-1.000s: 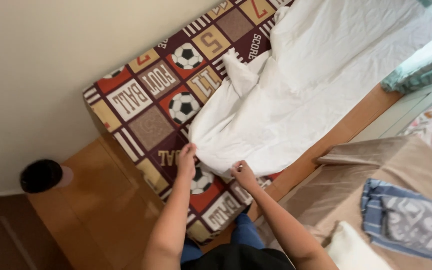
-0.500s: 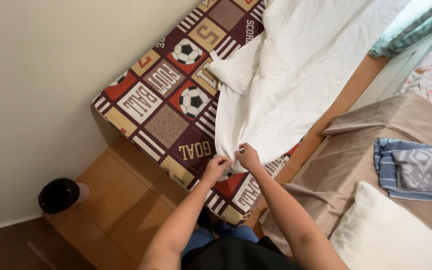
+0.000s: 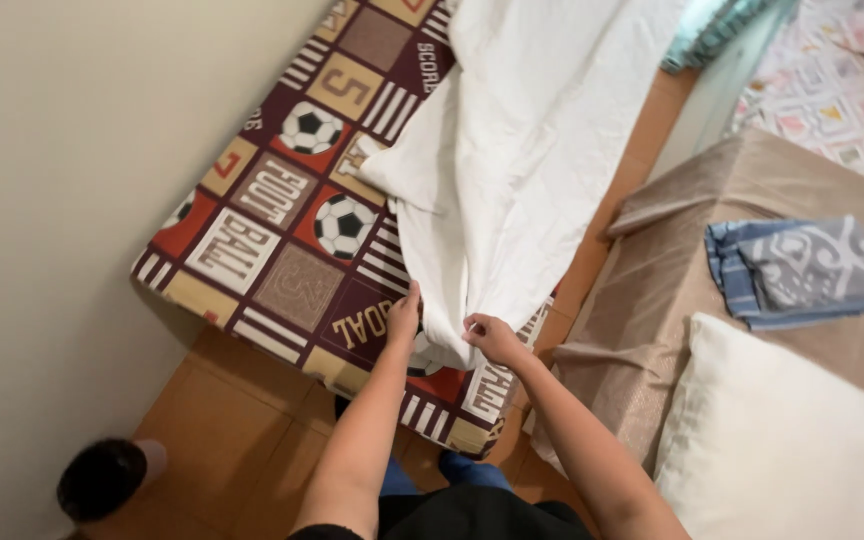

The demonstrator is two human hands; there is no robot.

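Note:
A white sheet (image 3: 522,150) lies rumpled over a mattress (image 3: 282,260) covered in a maroon patchwork print with soccer balls. My left hand (image 3: 404,318) pinches the sheet's near edge at its left side. My right hand (image 3: 490,335) grips the same near edge a little to the right. Between the two hands the sheet's end is bunched near the mattress's foot.
A beige wall (image 3: 72,150) runs along the mattress's left side. To the right stands a second bed with a tan cover (image 3: 712,250), a folded blue-grey cloth (image 3: 797,268) and a white pillow (image 3: 782,440). A dark round object (image 3: 102,478) sits on the orange tile floor (image 3: 222,440).
Both hands have stayed on the sheet's near edge and gathered it closer together. The view has shifted, bringing the second bed and pillow further into sight.

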